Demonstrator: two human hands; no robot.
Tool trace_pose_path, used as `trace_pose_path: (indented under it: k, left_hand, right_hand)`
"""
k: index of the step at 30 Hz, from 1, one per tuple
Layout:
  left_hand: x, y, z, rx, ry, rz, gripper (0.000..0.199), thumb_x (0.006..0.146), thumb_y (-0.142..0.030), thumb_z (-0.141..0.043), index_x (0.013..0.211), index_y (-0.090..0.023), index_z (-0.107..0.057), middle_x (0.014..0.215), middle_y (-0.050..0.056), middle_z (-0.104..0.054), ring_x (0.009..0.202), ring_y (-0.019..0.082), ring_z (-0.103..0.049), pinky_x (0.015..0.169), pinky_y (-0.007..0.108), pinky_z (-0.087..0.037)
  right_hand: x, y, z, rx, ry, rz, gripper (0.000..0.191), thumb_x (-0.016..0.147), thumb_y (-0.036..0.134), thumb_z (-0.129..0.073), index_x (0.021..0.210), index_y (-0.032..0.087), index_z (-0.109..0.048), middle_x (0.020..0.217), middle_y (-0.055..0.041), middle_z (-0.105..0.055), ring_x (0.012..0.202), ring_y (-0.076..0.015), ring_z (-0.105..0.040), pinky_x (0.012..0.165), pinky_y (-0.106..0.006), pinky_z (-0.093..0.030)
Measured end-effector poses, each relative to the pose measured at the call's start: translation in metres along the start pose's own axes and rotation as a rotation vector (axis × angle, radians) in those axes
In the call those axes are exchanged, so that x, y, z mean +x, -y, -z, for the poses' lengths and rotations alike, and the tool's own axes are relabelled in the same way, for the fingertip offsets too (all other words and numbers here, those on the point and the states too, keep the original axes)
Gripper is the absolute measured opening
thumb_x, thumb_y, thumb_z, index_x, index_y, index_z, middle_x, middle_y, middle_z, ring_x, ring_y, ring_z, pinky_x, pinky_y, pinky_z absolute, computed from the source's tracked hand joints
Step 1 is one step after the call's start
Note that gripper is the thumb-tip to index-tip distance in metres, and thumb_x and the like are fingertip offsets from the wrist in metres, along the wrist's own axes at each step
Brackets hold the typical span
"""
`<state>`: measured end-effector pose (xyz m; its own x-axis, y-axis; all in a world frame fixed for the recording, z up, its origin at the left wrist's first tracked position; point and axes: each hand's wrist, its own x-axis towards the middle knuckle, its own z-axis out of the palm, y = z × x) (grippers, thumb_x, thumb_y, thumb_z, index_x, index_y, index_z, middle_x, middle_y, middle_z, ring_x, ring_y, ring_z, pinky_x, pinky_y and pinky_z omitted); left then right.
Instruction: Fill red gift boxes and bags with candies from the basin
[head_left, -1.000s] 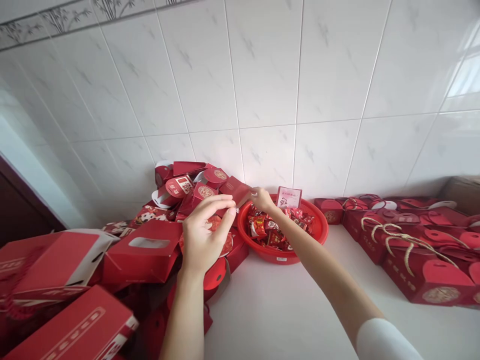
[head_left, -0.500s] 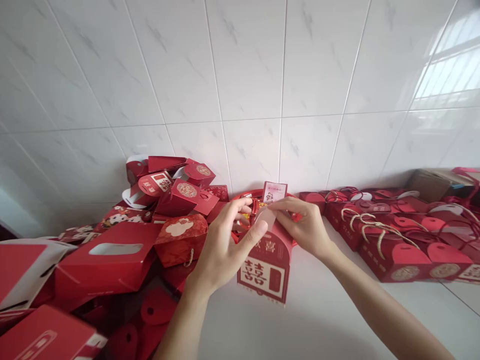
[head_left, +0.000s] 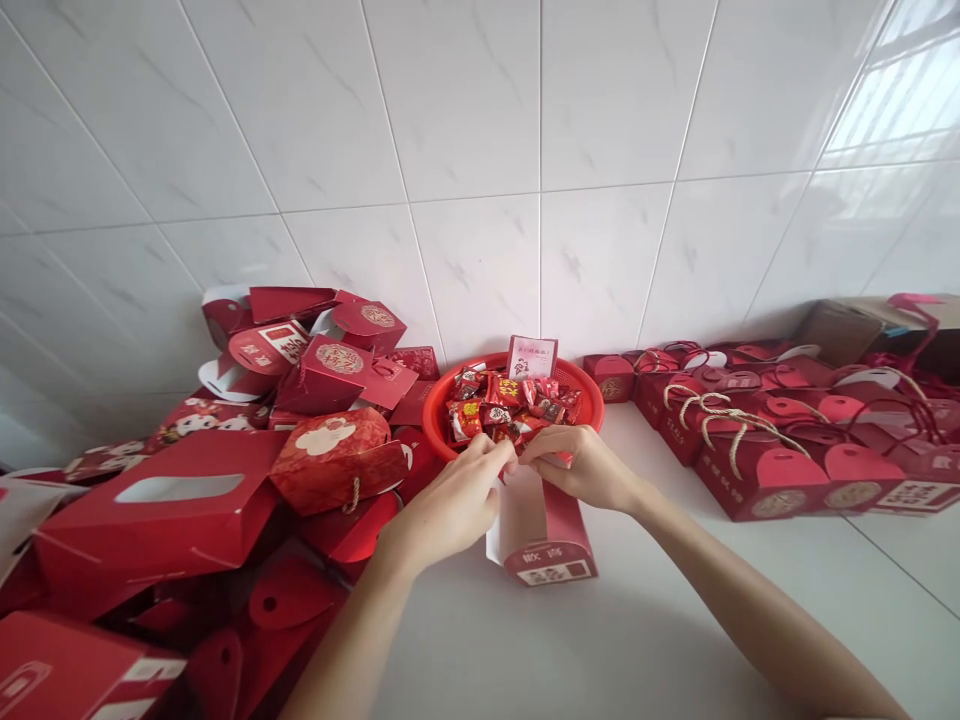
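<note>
A red gift box [head_left: 555, 530] with gold-edged Chinese lettering on its near face stands on the pale table in front of me, its top open and the pale inside showing. At its far end, my left hand [head_left: 450, 500] and my right hand [head_left: 581, 465] meet with fingers bent and pinched, closed on the box's far flap edge, which the fingers partly cover. Just behind them sits a red plastic basket [head_left: 437, 405] of wrapped candies [head_left: 504, 390]. A pink printed card [head_left: 531, 357] stands upright at the basket's back.
Piled at the left are several loose red boxes [head_left: 187, 500], some open. Rows of filled-out red boxes with cord handles [head_left: 757, 480] stand at the right, with a brown carton [head_left: 840, 330] behind. A tiled wall [head_left: 480, 120] closes off the back.
Both hands have drawn together at the far end of the box. The box now stands lower, with its opening showing. The view has shifted, uncovering the candy basket.
</note>
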<state>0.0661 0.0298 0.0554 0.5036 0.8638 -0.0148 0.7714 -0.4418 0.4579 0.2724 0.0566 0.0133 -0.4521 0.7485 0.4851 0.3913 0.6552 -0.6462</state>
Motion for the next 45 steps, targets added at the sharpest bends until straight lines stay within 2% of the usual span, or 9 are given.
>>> trace_pose_path:
  k: [6, 13, 16, 24, 32, 37, 40, 42, 45]
  left_hand:
    - [0.003, 0.005, 0.002, 0.015, 0.084, 0.017, 0.027, 0.086, -0.011, -0.039, 0.101, -0.024, -0.057, 0.102, 0.003, -0.052, 0.088, 0.018, -0.062, 0.079, 0.028, -0.049]
    - [-0.001, 0.012, 0.01, 0.108, 0.228, 0.008, 0.033, 0.082, -0.015, -0.049, 0.11, -0.026, -0.063, 0.116, 0.005, -0.06, 0.113, 0.026, -0.061, 0.091, 0.034, -0.049]
    - [-0.002, 0.012, 0.013, 0.12, 0.244, 0.024, 0.044, 0.078, -0.015, -0.054, 0.118, -0.028, -0.065, 0.118, 0.006, -0.062, 0.115, 0.028, -0.062, 0.09, 0.034, -0.05]
    - [-0.005, 0.009, 0.018, 0.04, 0.347, 0.003, 0.062, 0.068, -0.015, -0.061, 0.128, -0.029, -0.063, 0.119, 0.004, -0.069, 0.114, 0.027, -0.062, 0.088, 0.031, -0.048]
    - [0.014, 0.028, 0.019, -0.091, 0.495, 0.013, 0.067, 0.059, -0.025, -0.077, 0.124, -0.023, -0.062, 0.096, 0.002, -0.067, 0.091, 0.023, -0.065, 0.075, 0.027, -0.05]
    - [0.006, 0.022, 0.024, -0.048, 0.387, -0.021, 0.054, 0.068, -0.029, -0.076, 0.122, -0.029, -0.068, 0.113, 0.003, -0.069, 0.106, 0.025, -0.064, 0.084, 0.028, -0.049]
    - [0.002, 0.018, 0.027, -0.081, 0.311, -0.082, 0.048, 0.076, -0.038, -0.074, 0.124, -0.033, -0.069, 0.121, 0.002, -0.068, 0.113, 0.026, -0.063, 0.092, 0.03, -0.048]
    - [0.004, 0.019, 0.028, -0.129, 0.222, -0.133, 0.043, 0.082, -0.042, -0.071, 0.123, -0.033, -0.069, 0.124, 0.003, -0.067, 0.114, 0.025, -0.063, 0.096, 0.032, -0.048]
    - [0.014, 0.025, 0.025, -0.215, 0.073, -0.165, 0.038, 0.088, -0.043, -0.064, 0.122, -0.028, -0.069, 0.127, 0.005, -0.067, 0.115, 0.023, -0.064, 0.099, 0.034, -0.049]
  right_hand:
    - [-0.004, 0.01, 0.005, -0.238, 0.118, -0.15, 0.022, 0.073, 0.021, -0.078, 0.095, 0.022, -0.075, 0.098, -0.0058, -0.073, 0.096, -0.0237, -0.063, 0.074, -0.031, -0.048]
    - [-0.013, 0.031, 0.007, -0.385, 0.22, -0.31, 0.025, 0.076, 0.015, -0.066, 0.1, 0.021, -0.07, 0.096, -0.0049, -0.066, 0.071, -0.0143, -0.056, 0.057, -0.025, -0.034]
    - [-0.017, 0.031, 0.012, -0.301, 0.266, -0.282, 0.032, 0.076, 0.01, -0.061, 0.105, 0.021, -0.068, 0.095, -0.0046, -0.066, 0.069, -0.0133, -0.056, 0.06, -0.025, -0.039]
    - [-0.024, 0.003, 0.046, -0.264, 0.367, -0.341, 0.039, 0.069, 0.006, -0.065, 0.104, 0.023, -0.07, 0.094, -0.0045, -0.07, 0.078, -0.0189, -0.064, 0.064, -0.028, -0.05]
    - [-0.023, -0.026, 0.042, -0.13, 0.501, -0.357, 0.03, 0.065, 0.015, -0.078, 0.091, 0.026, -0.072, 0.073, 0.0016, -0.067, 0.063, -0.0154, -0.062, 0.047, -0.022, -0.042]
    - [-0.015, -0.014, 0.058, -0.046, 0.419, -0.261, 0.022, 0.076, 0.023, -0.074, 0.098, 0.023, -0.072, 0.081, -0.0016, -0.07, 0.071, -0.0164, -0.066, 0.061, -0.026, -0.052]
    - [-0.001, -0.018, 0.06, -0.053, 0.238, -0.199, 0.016, 0.085, 0.023, -0.063, 0.099, 0.021, -0.071, 0.084, -0.0039, -0.072, 0.076, -0.0181, -0.068, 0.068, -0.03, -0.055]
    - [0.012, -0.029, 0.055, -0.133, 0.127, -0.202, 0.021, 0.083, 0.015, -0.06, 0.1, 0.02, -0.072, 0.093, -0.0061, -0.074, 0.084, -0.0202, -0.069, 0.075, -0.033, -0.055]
    - [0.033, -0.053, 0.039, -0.304, 0.137, -0.26, 0.042, 0.069, 0.003, -0.063, 0.107, 0.021, -0.073, 0.109, -0.0076, -0.074, 0.104, -0.0258, -0.067, 0.088, -0.037, -0.053]
